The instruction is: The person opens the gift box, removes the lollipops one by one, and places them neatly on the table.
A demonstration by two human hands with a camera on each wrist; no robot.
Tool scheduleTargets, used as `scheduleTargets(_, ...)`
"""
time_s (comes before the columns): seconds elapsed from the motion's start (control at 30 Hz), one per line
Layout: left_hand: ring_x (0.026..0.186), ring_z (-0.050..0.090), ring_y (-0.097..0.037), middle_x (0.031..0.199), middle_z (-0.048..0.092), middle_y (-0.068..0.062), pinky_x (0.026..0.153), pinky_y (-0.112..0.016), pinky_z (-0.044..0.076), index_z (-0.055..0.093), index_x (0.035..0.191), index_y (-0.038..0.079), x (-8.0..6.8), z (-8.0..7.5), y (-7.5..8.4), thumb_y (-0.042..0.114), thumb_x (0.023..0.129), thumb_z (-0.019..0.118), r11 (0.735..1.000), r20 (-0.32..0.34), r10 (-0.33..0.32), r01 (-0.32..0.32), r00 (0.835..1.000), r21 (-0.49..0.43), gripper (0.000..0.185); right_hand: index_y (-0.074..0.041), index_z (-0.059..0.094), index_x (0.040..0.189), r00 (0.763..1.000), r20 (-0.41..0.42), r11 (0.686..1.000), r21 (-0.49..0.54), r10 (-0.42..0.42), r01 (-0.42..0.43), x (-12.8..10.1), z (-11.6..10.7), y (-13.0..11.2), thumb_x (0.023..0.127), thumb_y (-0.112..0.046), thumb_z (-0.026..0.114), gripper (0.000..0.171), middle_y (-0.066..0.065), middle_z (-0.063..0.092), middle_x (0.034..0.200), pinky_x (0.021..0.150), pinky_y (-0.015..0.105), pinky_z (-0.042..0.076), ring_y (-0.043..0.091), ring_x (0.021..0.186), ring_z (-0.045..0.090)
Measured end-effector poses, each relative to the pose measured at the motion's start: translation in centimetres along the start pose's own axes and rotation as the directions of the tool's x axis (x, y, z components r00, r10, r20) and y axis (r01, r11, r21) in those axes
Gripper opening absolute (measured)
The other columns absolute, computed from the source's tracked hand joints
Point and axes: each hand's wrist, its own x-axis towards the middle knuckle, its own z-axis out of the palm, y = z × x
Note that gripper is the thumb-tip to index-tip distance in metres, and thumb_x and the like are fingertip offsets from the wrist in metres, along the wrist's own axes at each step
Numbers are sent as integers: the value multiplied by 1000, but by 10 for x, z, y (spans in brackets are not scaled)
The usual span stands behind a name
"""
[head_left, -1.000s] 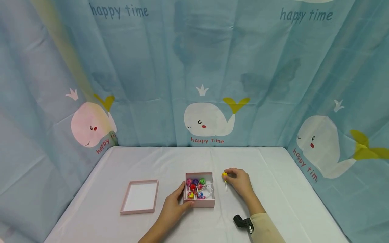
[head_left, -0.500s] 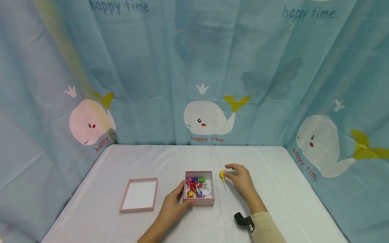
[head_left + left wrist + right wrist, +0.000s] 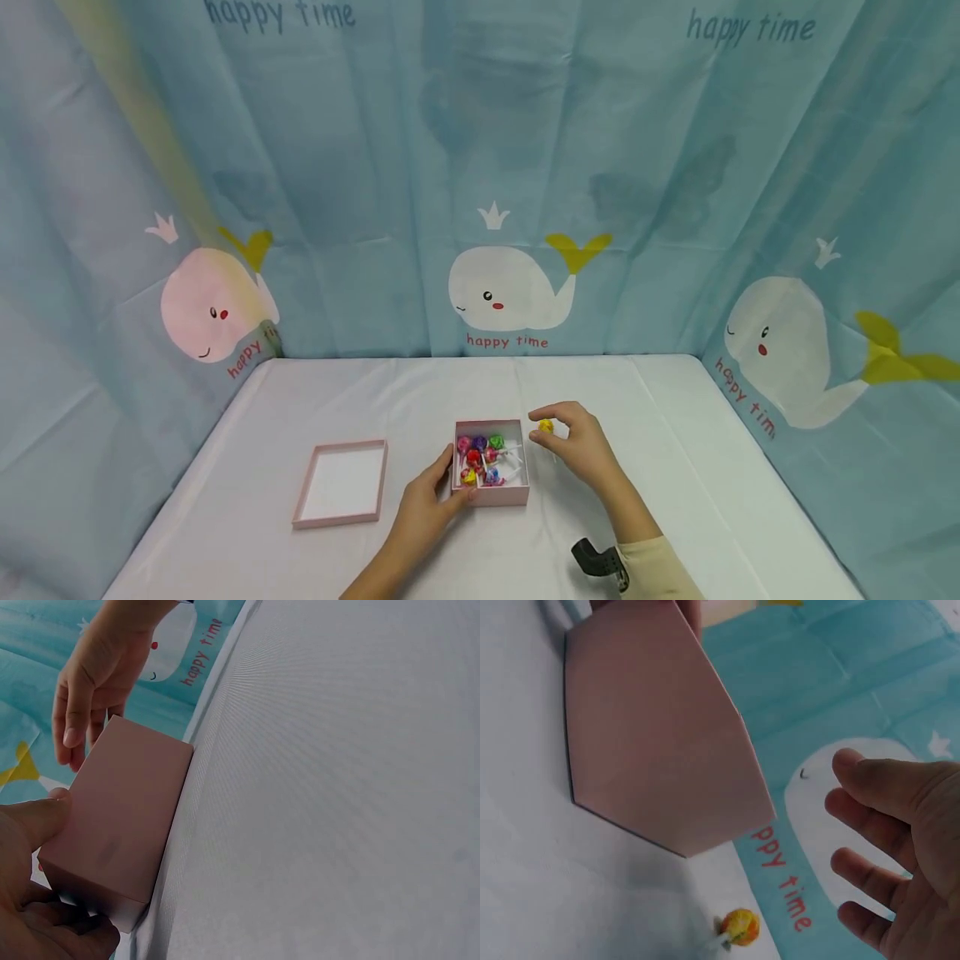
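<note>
A pink open box (image 3: 491, 496) stands on the table, holding several wrapped lollipops (image 3: 480, 460) in mixed colours. My left hand (image 3: 423, 512) grips its near left corner, thumb at the front and fingers along the left side. To the right of the box lies a yellow lollipop (image 3: 546, 426), partly hidden behind my right hand (image 3: 581, 442). In the right wrist view the yellow lollipop (image 3: 740, 927) rests on the white cloth, apart from the fingers. The right hand's thumb and fingers are spread beside the box, with nothing between them.
Left of the box lies its pink-edged lid (image 3: 343, 483), white inside facing up. White cloth (image 3: 675, 467) covers the table. A blue curtain (image 3: 360, 183) with whale prints hangs along the back and both sides. A black wrist device (image 3: 596, 558) is at the right sleeve.
The right hand has let go of the yellow lollipop, which lies on the cloth. Its fingers have spread and moved left, closer to the box. The left hand still holds the box.
</note>
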Motion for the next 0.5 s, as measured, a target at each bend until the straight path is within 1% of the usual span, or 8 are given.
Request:
scheduleTargets(0.13, 143, 44, -43, 156, 45, -20, 117, -53, 38, 44, 154, 2, 0, 0, -2, 36, 86, 83, 1000, -5, 29, -28, 1000, 13, 85, -27, 79, 110, 998, 55, 999, 4, -34, 33, -3, 8, -12, 86, -24, 85, 26, -15, 69, 113, 104, 51, 55, 16, 118, 62)
scheduleTargets(0.23, 143, 44, -41, 156, 45, -19, 118, -52, 38, 44, 154, 3, 0, 0, -3, 37, 85, 84, 1000, 1, 22, -22, 1000, 6, 86, -26, 79, 110, 993, 90, 997, 15, -81, 80, -5, 14, -19, 85, -22, 86, 26, -19, 69, 111, 102, 49, 56, 11, 115, 62)
scheduleTargets(0.37, 145, 42, -39, 157, 43, -18, 119, -49, 37, 42, 155, 4, 0, 0, -2, 37, 86, 83, 1000, 14, 2, -1, 1000, -27, 88, -24, 79, 109, 978, 125, 986, 12, -168, 168, -1, 22, -24, 86, -21, 85, 24, -19, 71, 108, 100, 46, 57, 8, 112, 62)
scheduleTargets(0.43, 145, 41, -38, 158, 43, -18, 119, -49, 37, 41, 156, 4, 1, -1, -2, 36, 86, 83, 999, 17, -1, 2, 1000, -38, 88, -21, 79, 109, 969, 152, 981, 14, -195, 195, 3, 27, -27, 86, -22, 85, 24, -18, 71, 107, 99, 45, 58, 9, 110, 62)
scheduleTargets(0.5, 146, 41, -38, 158, 43, -18, 119, -50, 37, 41, 156, 4, 1, -1, -1, 37, 86, 83, 999, 19, -2, 3, 1000, -40, 88, -19, 80, 108, 959, 192, 978, 27, -206, 205, 8, 31, -30, 86, -23, 85, 23, -17, 71, 106, 97, 46, 58, 11, 108, 62)
